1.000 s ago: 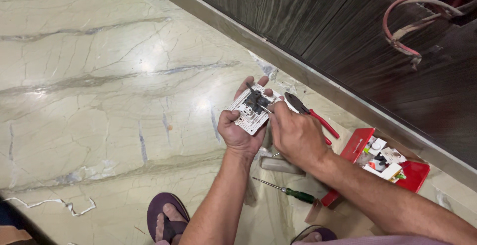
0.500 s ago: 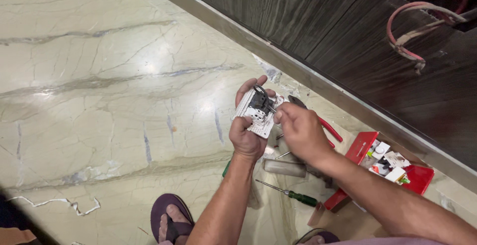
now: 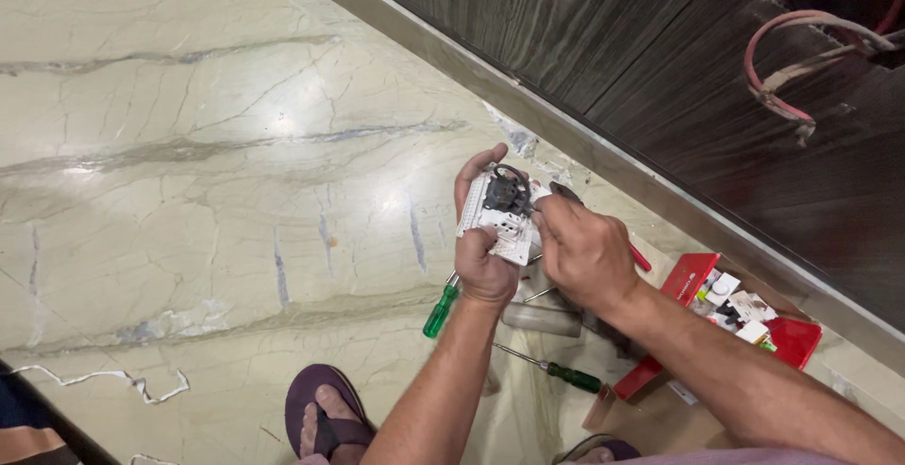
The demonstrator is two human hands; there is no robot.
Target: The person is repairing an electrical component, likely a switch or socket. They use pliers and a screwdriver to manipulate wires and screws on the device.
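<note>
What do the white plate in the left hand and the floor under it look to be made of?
White plate: apparently moulded plastic, matte white with ribbed edges, dark parts set in its back. Floor: looks like polished marble or marble-look tile, pale cream with grey veins and glossy light reflections; the picture cannot settle which. The left hand grips the plate.

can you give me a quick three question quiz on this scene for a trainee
1. True or false: the left hand holds the white switch plate up off the marble floor.
2. Which tool lies on the floor nearest the left wrist? A) green-handled screwdriver B) hammer C) tape measure
3. Fill in: the open box of small parts beside the dark wood wall is coloured ____.

Key:
1. True; the right hand works at the plate's edge.
2. A; a second green-handled screwdriver lies under the right forearm.
3. Red.
</note>
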